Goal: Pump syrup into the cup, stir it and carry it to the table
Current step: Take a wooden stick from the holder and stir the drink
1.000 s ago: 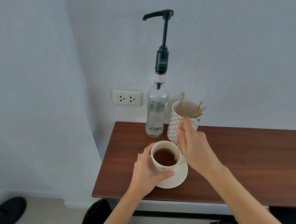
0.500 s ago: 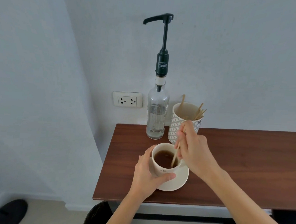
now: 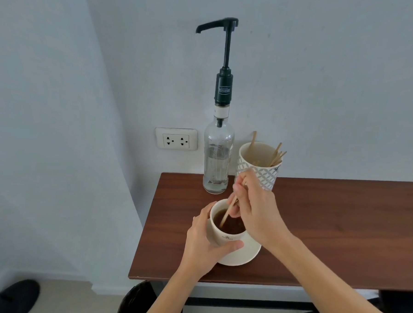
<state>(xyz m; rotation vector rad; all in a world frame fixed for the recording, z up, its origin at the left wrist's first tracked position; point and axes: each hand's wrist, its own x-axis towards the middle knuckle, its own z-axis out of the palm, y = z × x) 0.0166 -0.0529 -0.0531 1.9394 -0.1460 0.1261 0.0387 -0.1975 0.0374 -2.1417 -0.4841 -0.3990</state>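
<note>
Now left hand [image 3: 202,246] wraps cup [image 3: 223,233]; right hand [image 3: 255,214] above rim pinches stirrer [image 3: 227,213] dipped inside

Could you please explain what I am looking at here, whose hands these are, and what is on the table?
There is no machine here: a person wears a camera on the head, looking down at their own two bare hands. On the brown table a white cup of dark drink stands on a saucer. The left hand wraps around the cup to steady it. The right hand pinches a thin wooden stir stick whose tip dips into the drink. Behind stand a clear syrup bottle with a tall black pump and a patterned holder with spare sticks. A wall socket is at left.
</note>
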